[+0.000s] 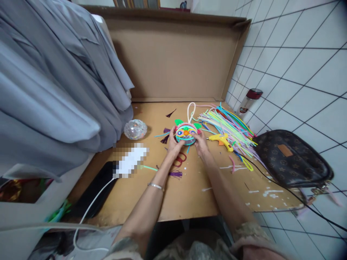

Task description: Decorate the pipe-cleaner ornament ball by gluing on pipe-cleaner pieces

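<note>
Just left of the yellow plastic glue gun (222, 141), the round, clear-bodied ornament with a colourful face (186, 132) sits between the left hand (173, 141) and the right hand (201, 142), fingers grasping its opposite sides. I'd judge it light, stiff and slightly slick, its trims liable to come unstuck; better held by the sides than the green leaf-shaped ears (178, 122). Its back and several fingertips are hidden, and I can't tell whether it touches the table (187, 202).

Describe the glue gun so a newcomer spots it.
On the table, find the dark patterned handbag at the right. The glue gun lies between it and the person's right hand. Unlike the slender coloured strips beside it, it's yellow, pistol-shaped, with an orange trigger.
</note>
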Motion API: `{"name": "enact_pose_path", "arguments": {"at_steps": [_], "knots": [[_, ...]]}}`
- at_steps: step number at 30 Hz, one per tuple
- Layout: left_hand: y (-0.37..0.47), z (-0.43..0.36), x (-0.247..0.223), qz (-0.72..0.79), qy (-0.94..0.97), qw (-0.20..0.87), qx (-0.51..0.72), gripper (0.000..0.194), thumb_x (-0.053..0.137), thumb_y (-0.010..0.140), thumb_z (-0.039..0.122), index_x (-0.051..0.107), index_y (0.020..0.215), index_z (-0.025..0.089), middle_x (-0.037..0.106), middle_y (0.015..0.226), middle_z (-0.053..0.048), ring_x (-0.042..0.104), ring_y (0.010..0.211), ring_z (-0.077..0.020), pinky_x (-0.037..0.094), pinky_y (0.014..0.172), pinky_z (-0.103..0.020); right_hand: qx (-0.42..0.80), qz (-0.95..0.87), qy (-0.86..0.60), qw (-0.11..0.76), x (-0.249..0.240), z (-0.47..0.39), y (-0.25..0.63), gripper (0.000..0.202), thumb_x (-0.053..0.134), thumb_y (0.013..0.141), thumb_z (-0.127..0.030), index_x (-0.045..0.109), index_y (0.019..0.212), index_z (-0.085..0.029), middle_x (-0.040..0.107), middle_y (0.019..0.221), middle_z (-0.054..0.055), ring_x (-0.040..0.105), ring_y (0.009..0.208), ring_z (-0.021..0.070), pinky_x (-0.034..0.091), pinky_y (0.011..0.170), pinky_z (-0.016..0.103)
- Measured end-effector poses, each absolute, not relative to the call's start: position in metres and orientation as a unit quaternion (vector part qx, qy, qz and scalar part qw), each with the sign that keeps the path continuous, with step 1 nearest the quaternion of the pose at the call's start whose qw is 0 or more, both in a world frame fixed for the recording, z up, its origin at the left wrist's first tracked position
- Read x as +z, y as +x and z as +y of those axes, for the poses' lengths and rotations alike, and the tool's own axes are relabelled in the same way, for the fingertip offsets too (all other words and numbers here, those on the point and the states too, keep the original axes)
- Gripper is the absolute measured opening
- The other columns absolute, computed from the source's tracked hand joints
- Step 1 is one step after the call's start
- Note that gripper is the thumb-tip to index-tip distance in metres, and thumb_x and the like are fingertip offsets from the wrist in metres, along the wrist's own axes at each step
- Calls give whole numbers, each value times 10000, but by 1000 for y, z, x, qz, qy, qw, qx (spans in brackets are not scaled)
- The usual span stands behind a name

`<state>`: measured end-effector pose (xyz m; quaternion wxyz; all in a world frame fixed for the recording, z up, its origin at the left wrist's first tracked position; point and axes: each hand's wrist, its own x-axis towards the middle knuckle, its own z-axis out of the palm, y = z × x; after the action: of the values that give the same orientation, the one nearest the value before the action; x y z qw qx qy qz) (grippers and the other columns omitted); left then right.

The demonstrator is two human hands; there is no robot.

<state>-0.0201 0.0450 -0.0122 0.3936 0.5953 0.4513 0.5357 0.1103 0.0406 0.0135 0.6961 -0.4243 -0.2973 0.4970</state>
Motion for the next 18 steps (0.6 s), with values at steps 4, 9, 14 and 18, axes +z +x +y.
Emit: {"name": "enact_pose_path", "arguments": {"at_steps": [4,9,14,18], "knots": [[-19,42,-16,455,612,364,534,916,625,801,338,196,1599,198,469,1579,-141,556,1391,-274,511,1118,-398,485,-312,-434,692,12,41,111,552,830,532,-397,542,986,-274,704,944,-34,676,913,193,570,806,326],[-18,38,-15,448,603,361,553,912,644,768,305,240,1578,194,442,1597,-146,497,1446,-282,456,1176,-416,482,-310,-440,692,13,39,110,617,841,504,-383,535,1030,-281,704,1012,-19,685,966,196,584,824,320],[-16,33,-11,456,602,364,545,913,646,795,313,213,1592,207,447,1595,-135,512,1432,-278,457,1172,-408,477,-328,-436,689,14,38,110,650,841,521,-381,538,1087,-274,708,1067,3,690,975,205,592,860,342],[-16,29,-8,452,597,369,550,892,676,827,388,243,1585,207,426,1607,-140,504,1431,-288,443,1182,-410,481,-322,-429,694,11,40,111,793,863,500,-355,500,1202,-287,689,1126,2,688,945,191,594,850,335]]}}
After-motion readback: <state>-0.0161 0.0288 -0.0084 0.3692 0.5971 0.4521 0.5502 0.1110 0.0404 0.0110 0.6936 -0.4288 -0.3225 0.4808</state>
